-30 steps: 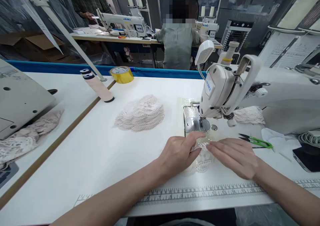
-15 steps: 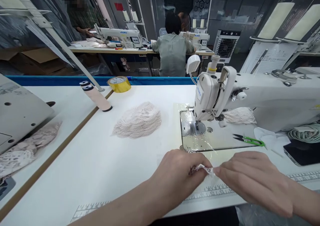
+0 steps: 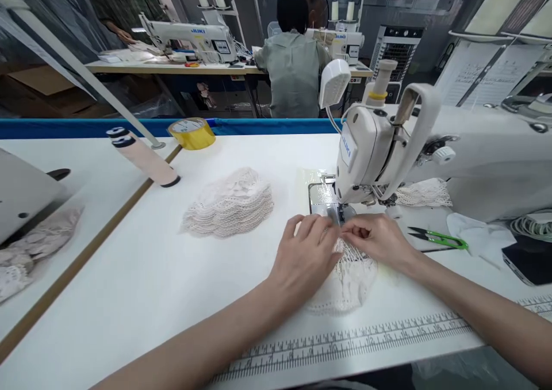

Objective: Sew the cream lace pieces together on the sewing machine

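Note:
A white lace piece [image 3: 349, 280] lies on the table at the front of the sewing machine [image 3: 366, 148], its upper end by the presser foot. My left hand [image 3: 304, 252] rests on its left side, palm down, fingers stretched towards the needle plate [image 3: 321, 194] and thumb over the lace. From the right, my right hand [image 3: 379, 240] pinches the lace's upper edge between thumb and forefinger, just in front of the needle. Both hands nearly touch there and hide part of the plate and the lace's edge. A stack of similar lace pieces [image 3: 230, 206] lies to the left.
Green thread snips [image 3: 444, 239] and a dark phone [image 3: 528, 260] lie at the right. More lace [image 3: 425, 193] sits behind the machine head. A thread cone [image 3: 144, 160] and yellow tape roll [image 3: 192, 134] stand at the back left. A printed ruler [image 3: 345, 344] runs along the front edge. Co-workers sit beyond.
Both hands have moved forward, from near the table's front edge to the presser foot, bringing the lace along. The folded lace now lies spread. My left hand has gone from pinching to lying flat.

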`<state>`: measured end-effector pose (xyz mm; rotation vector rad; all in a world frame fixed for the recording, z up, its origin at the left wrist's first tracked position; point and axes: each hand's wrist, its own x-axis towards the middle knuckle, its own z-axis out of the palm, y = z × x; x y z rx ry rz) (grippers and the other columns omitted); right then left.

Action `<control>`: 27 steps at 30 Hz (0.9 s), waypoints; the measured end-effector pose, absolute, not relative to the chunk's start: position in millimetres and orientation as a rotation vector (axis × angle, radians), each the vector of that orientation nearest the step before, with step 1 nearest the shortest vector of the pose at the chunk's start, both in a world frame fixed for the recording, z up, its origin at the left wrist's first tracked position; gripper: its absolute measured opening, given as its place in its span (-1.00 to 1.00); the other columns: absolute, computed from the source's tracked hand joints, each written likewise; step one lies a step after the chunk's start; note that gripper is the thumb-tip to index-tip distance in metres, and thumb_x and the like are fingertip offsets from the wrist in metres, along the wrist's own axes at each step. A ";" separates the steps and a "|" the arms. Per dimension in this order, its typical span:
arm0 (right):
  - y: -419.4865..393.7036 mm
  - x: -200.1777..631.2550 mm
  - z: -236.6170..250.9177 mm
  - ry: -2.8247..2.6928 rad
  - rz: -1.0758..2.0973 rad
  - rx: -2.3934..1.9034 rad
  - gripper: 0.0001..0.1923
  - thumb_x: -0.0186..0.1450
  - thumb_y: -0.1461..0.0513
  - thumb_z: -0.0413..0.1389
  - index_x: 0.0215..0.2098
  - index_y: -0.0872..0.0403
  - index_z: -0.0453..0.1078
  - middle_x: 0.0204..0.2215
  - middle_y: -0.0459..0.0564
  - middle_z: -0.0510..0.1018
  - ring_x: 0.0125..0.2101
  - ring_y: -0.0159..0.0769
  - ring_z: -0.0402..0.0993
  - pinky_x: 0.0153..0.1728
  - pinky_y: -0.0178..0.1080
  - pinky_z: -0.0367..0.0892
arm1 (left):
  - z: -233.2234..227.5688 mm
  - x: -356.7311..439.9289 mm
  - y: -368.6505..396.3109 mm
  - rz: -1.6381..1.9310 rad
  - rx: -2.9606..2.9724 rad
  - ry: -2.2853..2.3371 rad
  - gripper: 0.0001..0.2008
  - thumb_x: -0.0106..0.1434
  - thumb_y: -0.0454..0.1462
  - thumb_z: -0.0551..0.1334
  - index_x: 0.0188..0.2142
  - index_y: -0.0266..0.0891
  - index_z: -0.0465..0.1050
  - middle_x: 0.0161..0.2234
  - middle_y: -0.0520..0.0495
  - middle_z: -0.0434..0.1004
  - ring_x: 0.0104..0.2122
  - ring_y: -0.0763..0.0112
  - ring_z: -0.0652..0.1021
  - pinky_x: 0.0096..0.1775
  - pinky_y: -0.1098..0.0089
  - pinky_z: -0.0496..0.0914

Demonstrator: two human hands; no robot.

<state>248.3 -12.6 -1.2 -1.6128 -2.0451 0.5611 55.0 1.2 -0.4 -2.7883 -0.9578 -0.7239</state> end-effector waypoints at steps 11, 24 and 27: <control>-17.7 271.8 0.4 -2.138 -0.300 -1.874 -0.62 0.36 0.10 -0.08 -0.32 0.09 0.53 -0.64 0.01 0.48 -0.66 -0.31 0.29 -0.60 -0.25 -0.06 | -6.2 52.6 -12.1 -0.635 -2.807 -0.848 -0.73 0.40 -0.21 0.06 -0.01 -0.27 0.40 0.03 -0.07 0.48 0.03 0.18 0.42 0.02 0.13 0.14; -31.0 254.6 -6.9 -2.402 -0.736 -1.498 -0.73 0.38 0.24 -0.01 -0.11 0.19 0.48 -0.41 -0.08 0.58 -0.48 -0.37 0.43 -0.59 -0.22 0.02 | -4.9 59.4 -8.6 -0.560 -2.716 -0.896 -0.63 0.39 -0.08 0.04 0.04 -0.21 0.39 0.05 -0.05 0.47 0.14 0.23 0.34 0.04 0.18 0.16; -29.8 255.8 -5.5 -2.410 -0.757 -1.523 -0.72 0.38 0.23 -0.01 -0.09 0.20 0.48 -0.39 -0.08 0.59 -0.48 -0.37 0.44 -0.61 -0.22 -0.01 | -4.8 61.5 -8.2 -0.540 -2.700 -0.899 -0.62 0.40 -0.08 0.02 0.05 -0.22 0.39 0.05 -0.07 0.47 0.14 0.25 0.34 0.04 0.18 0.17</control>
